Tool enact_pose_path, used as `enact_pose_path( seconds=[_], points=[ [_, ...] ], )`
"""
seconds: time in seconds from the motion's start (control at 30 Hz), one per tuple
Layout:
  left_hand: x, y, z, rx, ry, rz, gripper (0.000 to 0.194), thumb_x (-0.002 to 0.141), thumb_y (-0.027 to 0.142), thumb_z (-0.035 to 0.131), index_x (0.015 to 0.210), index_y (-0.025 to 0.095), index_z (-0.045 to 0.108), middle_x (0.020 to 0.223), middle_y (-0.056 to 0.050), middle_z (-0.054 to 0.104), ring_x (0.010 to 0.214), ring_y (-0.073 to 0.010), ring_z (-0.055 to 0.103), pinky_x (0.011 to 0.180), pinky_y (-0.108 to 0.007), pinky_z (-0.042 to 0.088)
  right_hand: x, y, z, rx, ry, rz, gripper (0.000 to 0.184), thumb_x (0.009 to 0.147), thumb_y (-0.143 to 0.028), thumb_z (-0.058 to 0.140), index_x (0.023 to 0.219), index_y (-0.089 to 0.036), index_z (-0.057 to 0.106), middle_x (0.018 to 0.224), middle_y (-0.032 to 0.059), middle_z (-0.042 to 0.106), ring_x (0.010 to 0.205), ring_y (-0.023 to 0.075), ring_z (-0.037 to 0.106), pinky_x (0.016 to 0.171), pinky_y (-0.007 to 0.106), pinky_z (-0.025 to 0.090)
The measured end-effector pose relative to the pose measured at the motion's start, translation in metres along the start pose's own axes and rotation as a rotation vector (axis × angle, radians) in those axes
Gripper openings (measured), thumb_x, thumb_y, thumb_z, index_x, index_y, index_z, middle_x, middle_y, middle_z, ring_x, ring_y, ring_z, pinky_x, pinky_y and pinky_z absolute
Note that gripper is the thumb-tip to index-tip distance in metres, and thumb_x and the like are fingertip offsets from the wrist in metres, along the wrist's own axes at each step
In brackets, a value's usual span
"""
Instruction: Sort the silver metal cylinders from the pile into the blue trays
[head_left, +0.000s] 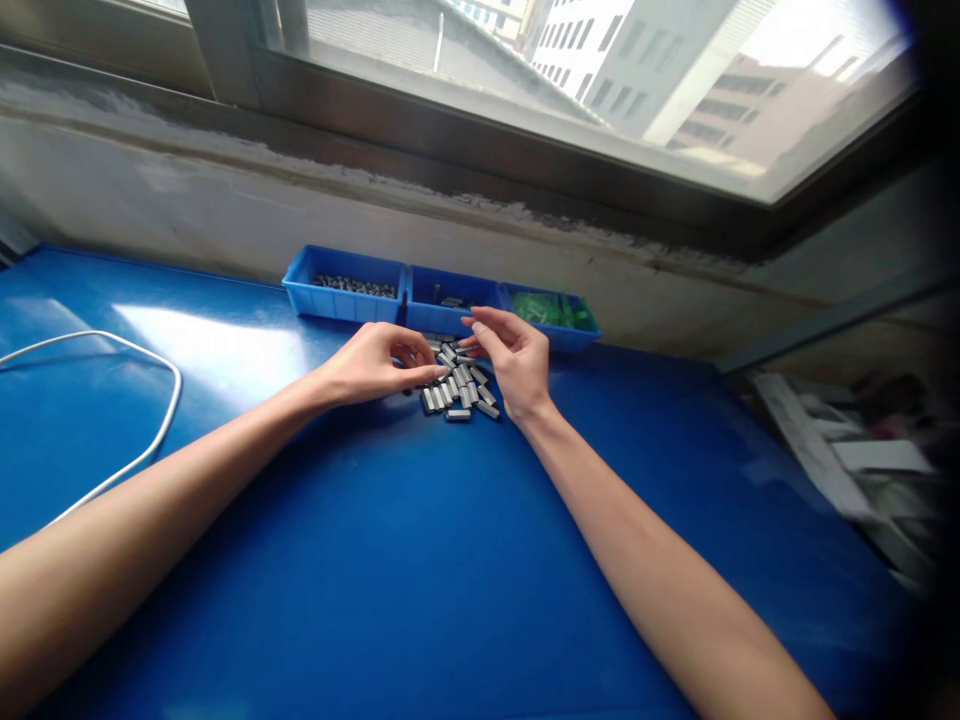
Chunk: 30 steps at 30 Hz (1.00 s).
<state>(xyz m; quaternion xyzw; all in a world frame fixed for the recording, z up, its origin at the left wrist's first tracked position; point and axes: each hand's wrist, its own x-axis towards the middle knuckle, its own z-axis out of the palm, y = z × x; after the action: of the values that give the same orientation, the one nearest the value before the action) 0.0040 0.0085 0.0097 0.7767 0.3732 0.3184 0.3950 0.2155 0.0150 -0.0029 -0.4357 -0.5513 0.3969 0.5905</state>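
While hands (pixel 375 362) (pixel 525 365) flank metal pieces (pixel 463 376), bins (pixel 341 303) behind, tabletop (pixel 427 560) roomy

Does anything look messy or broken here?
The plaster below the window frame looks ragged and patchy, as if worn or roughly finished. The metal pieces lie jumbled on the blue table, which looks messy, but I can't see any broken ones.

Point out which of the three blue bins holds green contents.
The right-end bin, just beyond the right hand; the left bin and middle bin show grey pieces, nothing green.
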Motion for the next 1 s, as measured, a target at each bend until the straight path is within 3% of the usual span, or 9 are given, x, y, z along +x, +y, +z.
enact_pose_path(
  seconds=[0.17, 0.3, 0.47, 0.63, 0.77, 0.9, 1.0],
  points=[
    [-0.003, 0.004, 0.000, 0.241, -0.008, 0.247, 0.041, 0.069, 0.049, 0.088, 0.090, 0.014, 0.078, 0.080, -0.002, 0.066, 0.064, -0.0112, 0.058, 0.060, -0.022, 0.046, -0.010, 0.001, -0.003, -0.022, 0.001, -0.031, 0.018, 0.083, -0.033, 0.074, 0.096, -0.021, 0.075, 0.091, 0.0032, 0.078, 0.062, 0.0122, 0.067, 0.059, 0.027, 0.055],
    [-0.005, 0.003, -0.001, 0.301, -0.060, 0.339, 0.023, 0.082, 0.038, 0.078, 0.088, 0.016, 0.077, 0.079, -0.002, 0.065, 0.066, -0.0114, 0.059, 0.062, -0.022, 0.045, -0.010, 0.000, -0.002, 0.006, -0.030, -0.026, 0.019, 0.082, -0.035, 0.074, 0.094, -0.021, 0.075, 0.087, 0.0026, 0.076, 0.059, 0.0109, 0.063, 0.058, 0.026, 0.053],
    [-0.005, 0.002, -0.002, 0.463, -0.056, 0.375, 0.017, 0.090, 0.030, 0.063, 0.092, 0.019, 0.076, 0.081, -0.004, 0.065, 0.068, -0.0133, 0.060, 0.066, -0.024, 0.044, -0.008, 0.000, -0.002, 0.007, -0.031, 0.020, 0.021, 0.081, -0.037, 0.073, 0.094, -0.021, 0.075, 0.087, 0.0026, 0.076, 0.059, 0.0115, 0.063, 0.058, 0.027, 0.053],
    [-0.007, 0.004, -0.003, 0.567, -0.049, 0.365, 0.024, 0.079, 0.018, 0.063, 0.098, 0.021, 0.076, 0.090, -0.005, 0.069, 0.074, -0.0164, 0.064, 0.069, -0.026, 0.045, -0.007, 0.002, -0.004, -0.006, -0.043, 0.048, 0.024, 0.080, -0.041, 0.071, 0.094, -0.022, 0.073, 0.086, 0.0023, 0.075, 0.059, 0.0115, 0.063, 0.060, 0.027, 0.053],
    [-0.009, 0.001, -0.001, 0.606, 0.021, 0.360, 0.031, 0.076, 0.017, 0.062, 0.103, 0.020, 0.076, 0.093, -0.006, 0.070, 0.076, -0.0184, 0.066, 0.069, -0.027, 0.047, -0.008, 0.002, -0.005, 0.031, -0.042, 0.041, 0.019, 0.080, -0.035, 0.070, 0.092, -0.021, 0.074, 0.084, 0.0017, 0.074, 0.058, 0.0108, 0.062, 0.059, 0.026, 0.052],
    [-0.009, -0.002, 0.005, 0.494, 0.142, 0.348, 0.030, 0.076, 0.016, 0.064, 0.103, 0.017, 0.077, 0.091, -0.006, 0.072, 0.073, -0.0168, 0.065, 0.069, -0.027, 0.050, -0.008, 0.001, -0.004, 0.059, -0.036, 0.031, 0.015, 0.080, -0.030, 0.070, 0.090, -0.021, 0.076, 0.081, 0.0014, 0.074, 0.056, 0.0107, 0.062, 0.058, 0.026, 0.050],
    [-0.005, -0.003, 0.008, 0.140, 0.294, 0.237, 0.022, 0.079, 0.021, 0.071, 0.099, 0.013, 0.076, 0.087, -0.007, 0.075, 0.071, -0.0157, 0.068, 0.071, -0.026, 0.055, -0.009, 0.000, -0.003, 0.025, -0.033, 0.011, 0.014, 0.081, -0.030, 0.068, 0.089, -0.021, 0.075, 0.080, 0.0010, 0.074, 0.057, 0.0114, 0.061, 0.059, 0.027, 0.050]
  ],
)
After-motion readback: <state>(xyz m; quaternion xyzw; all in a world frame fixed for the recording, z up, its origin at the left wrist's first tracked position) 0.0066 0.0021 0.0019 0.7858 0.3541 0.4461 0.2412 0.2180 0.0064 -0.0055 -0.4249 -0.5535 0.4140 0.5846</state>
